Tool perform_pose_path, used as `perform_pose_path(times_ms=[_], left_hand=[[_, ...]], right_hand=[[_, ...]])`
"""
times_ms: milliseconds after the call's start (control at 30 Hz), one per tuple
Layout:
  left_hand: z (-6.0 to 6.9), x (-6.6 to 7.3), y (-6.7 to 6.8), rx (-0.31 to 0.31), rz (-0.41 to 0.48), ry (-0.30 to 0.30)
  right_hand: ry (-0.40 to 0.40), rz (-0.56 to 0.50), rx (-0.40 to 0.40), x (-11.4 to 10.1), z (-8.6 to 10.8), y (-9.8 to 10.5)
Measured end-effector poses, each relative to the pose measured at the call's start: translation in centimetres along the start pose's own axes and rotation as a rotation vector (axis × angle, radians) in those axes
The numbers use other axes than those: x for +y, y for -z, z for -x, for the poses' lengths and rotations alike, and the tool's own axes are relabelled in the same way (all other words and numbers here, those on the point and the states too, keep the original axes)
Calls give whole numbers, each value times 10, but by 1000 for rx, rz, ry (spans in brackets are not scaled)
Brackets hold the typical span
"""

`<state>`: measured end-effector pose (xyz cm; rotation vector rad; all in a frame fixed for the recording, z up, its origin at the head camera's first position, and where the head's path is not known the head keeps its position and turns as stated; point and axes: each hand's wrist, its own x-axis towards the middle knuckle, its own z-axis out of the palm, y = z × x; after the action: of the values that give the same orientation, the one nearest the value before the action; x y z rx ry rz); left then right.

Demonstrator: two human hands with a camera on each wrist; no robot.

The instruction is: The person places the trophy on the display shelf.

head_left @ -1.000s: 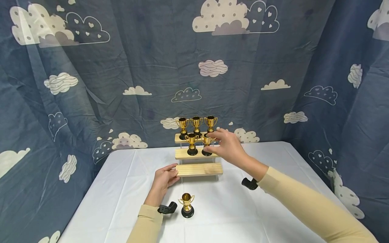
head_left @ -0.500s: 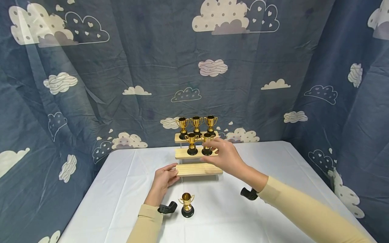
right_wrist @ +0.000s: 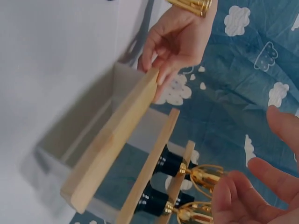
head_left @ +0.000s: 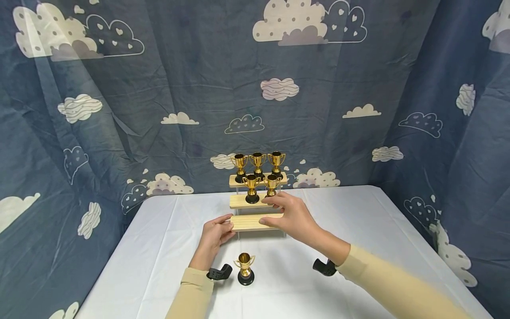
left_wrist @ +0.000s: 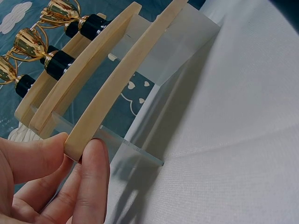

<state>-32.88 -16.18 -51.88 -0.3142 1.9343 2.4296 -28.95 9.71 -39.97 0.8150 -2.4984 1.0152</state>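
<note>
A stepped display stand with three wooden shelves and clear side panels stands at the table's far side. My left hand (head_left: 214, 239) pinches the left end of its lowest shelf (head_left: 251, 223) between thumb and fingers, as the left wrist view (left_wrist: 93, 163) confirms. My right hand (head_left: 296, 217) hovers before the stand's right side, thumb apart from the fingers, holding nothing. It partly covers the right gold trophy cup (head_left: 272, 181) on the middle shelf. Left of that one stands another trophy cup (head_left: 252, 188). Three more, including the middle one (head_left: 257, 163), line the top shelf.
A single trophy cup (head_left: 245, 269) with a black base stands upright on the white-clothed table (head_left: 303, 288), right of my left wrist. Behind and beside the table hangs a blue cloud-print curtain (head_left: 199, 88). Each wrist wears a black camera.
My right hand has come away from the right trophy cup on the middle shelf and moved down and towards me. That cup stays standing. The left hand keeps its hold on the lowest shelf.
</note>
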Motion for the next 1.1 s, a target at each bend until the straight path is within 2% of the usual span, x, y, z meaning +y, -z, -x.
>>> perform_pose_path(times_ms=[367, 633, 933, 1100], left_hand=[[0, -1, 1, -9, 0, -14], [-1, -1, 0, -6, -11, -8], [-1, 0, -1, 4, -1, 8], [-1, 0, 0, 1, -4, 5]], right_hand=[[-4, -85, -24, -11, 20, -15], [-30, -188, -50, -15, 32, -28], [-26, -216, -46, -20, 42, -41], [-35, -253, -78, -23, 49, -51]])
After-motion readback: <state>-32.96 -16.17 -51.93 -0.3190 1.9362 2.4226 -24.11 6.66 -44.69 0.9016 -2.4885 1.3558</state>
